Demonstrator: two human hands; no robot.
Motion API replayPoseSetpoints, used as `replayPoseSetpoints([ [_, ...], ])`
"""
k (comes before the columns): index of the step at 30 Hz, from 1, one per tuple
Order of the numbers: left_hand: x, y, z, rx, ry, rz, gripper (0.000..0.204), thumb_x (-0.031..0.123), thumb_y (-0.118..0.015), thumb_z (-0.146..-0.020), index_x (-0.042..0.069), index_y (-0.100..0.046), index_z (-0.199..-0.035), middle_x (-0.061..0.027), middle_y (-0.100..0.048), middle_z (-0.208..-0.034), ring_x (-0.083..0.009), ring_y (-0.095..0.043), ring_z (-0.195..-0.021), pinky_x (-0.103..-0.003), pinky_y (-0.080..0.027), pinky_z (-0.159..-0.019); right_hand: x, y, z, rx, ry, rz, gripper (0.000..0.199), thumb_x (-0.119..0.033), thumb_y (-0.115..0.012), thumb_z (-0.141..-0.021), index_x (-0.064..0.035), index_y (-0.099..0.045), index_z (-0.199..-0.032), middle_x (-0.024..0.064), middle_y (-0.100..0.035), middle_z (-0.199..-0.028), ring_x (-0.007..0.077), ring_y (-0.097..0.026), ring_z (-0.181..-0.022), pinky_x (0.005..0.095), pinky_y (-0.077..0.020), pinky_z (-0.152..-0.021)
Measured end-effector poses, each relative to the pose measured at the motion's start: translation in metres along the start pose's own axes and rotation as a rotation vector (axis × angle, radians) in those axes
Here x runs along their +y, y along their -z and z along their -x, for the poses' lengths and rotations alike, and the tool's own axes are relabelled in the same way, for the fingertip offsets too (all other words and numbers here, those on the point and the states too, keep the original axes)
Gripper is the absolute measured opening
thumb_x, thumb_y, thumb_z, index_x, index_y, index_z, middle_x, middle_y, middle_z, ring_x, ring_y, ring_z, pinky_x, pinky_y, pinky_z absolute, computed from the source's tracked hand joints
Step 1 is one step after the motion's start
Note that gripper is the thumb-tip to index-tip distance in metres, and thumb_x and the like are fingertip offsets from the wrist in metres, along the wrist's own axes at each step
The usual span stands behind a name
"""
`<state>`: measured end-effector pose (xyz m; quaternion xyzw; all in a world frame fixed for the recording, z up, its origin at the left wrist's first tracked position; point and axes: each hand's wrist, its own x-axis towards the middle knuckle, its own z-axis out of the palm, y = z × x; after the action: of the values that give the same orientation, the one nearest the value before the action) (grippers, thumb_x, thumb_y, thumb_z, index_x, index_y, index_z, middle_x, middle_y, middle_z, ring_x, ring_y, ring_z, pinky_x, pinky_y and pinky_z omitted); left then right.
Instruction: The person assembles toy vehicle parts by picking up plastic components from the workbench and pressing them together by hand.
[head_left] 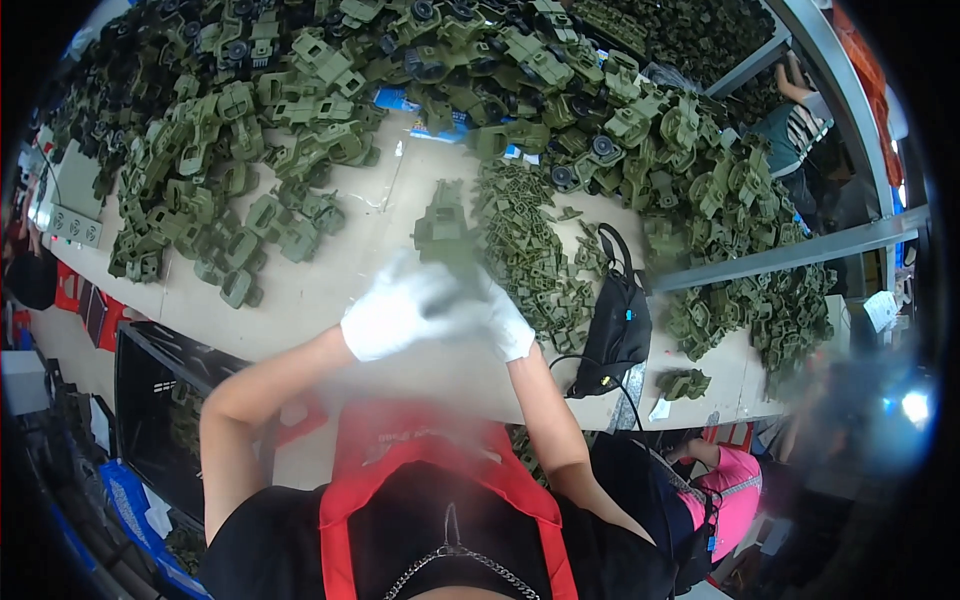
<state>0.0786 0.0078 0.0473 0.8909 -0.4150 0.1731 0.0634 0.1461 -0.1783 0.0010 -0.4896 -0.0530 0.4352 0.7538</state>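
Over the near middle of the table, both of my hands, in white gloves, come together at an olive-green plastic toy vehicle (pixel 446 222). My left hand (pixel 388 308) is closed at its near end, the fingers blurred by motion. From the other side my right hand (pixel 506 318) closes on the same vehicle; its fingertips are partly hidden behind the vehicle and the left glove. To the right of my hands lies a heap of small green plastic parts (pixel 525 235). More green toy vehicle bodies (pixel 285 225) lie to the left.
Piles of green vehicle bodies (pixel 330 65), some with black wheels, cover the table's far side. A black pouch (pixel 618 325) with a cable lies at the right. A grey metal frame (pixel 790 254) crosses there. A person in pink (pixel 735 500) is at lower right; a black crate (pixel 150 400) stands lower left.
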Motion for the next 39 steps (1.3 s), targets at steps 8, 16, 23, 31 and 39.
replayPoseSetpoints([
  [8, 0.035, -0.035, 0.012, 0.519, 1.295, 1.63, 0.111, 0.011, -0.082, -0.067, 0.005, -0.011, -0.151, -0.0171, -0.044, -0.138, -0.0275, -0.051, -0.121, -0.04, -0.046, -0.097, 0.039, -0.012, 0.021, 0.107, 0.027, -0.06, 0.069, -0.008, -0.069, -0.083, -0.0015, -0.034, -0.142, 0.0101, -0.056, -0.125, 0.0165, -0.057, -0.107, 0.0306, -0.0472, -0.092],
  [16, 0.069, -0.034, 0.029, 0.582, 1.213, 1.653, 0.084, 0.004, -0.065, -0.076, 0.002, -0.023, -0.148, -0.0151, -0.051, -0.132, -0.0234, -0.054, -0.118, -0.034, -0.045, -0.097, 0.001, 0.003, 0.07, -0.128, 0.008, 0.428, 0.079, -0.018, -0.077, -0.077, 0.0041, -0.036, -0.14, 0.0182, -0.057, -0.128, 0.02, -0.055, -0.116, 0.0323, -0.0466, -0.095],
  [23, 0.075, -0.041, 0.059, 0.654, 0.877, 1.672, 0.068, 0.03, -0.063, -0.087, 0.005, -0.033, -0.143, -0.0169, -0.042, -0.141, -0.0311, -0.047, -0.125, -0.049, -0.044, -0.099, 0.004, -0.017, 0.066, 0.342, 0.811, 1.088, 0.06, -0.019, -0.073, -0.062, -0.0135, -0.056, -0.119, 0.0068, -0.059, -0.108, 0.0281, -0.054, -0.105, 0.0418, -0.0388, -0.098],
  [31, 0.079, 0.01, 0.038, 0.298, 0.902, 2.08, 0.078, 0.029, -0.065, -0.084, 0.005, -0.025, -0.147, -0.0181, -0.049, -0.133, -0.0339, -0.057, -0.114, -0.042, -0.049, -0.096, 0.001, -0.026, 0.082, 0.085, 0.845, 1.447, 0.061, -0.004, -0.061, -0.067, -0.0159, -0.054, -0.126, 0.0257, -0.041, -0.138, 0.0421, -0.038, -0.13, 0.054, -0.0307, -0.107],
  [39, 0.09, -0.007, 0.006, 0.627, 1.036, 1.838, 0.089, 0.012, -0.066, -0.071, 0.004, -0.021, -0.148, -0.0169, -0.044, -0.139, -0.0306, -0.047, -0.126, -0.04, -0.037, -0.106, 0.032, -0.031, 0.078, 0.02, 0.121, 0.057, 0.065, -0.014, -0.068, -0.087, -0.0013, -0.036, -0.143, 0.0075, -0.052, -0.132, 0.0156, -0.049, -0.118, 0.032, -0.0411, -0.101],
])
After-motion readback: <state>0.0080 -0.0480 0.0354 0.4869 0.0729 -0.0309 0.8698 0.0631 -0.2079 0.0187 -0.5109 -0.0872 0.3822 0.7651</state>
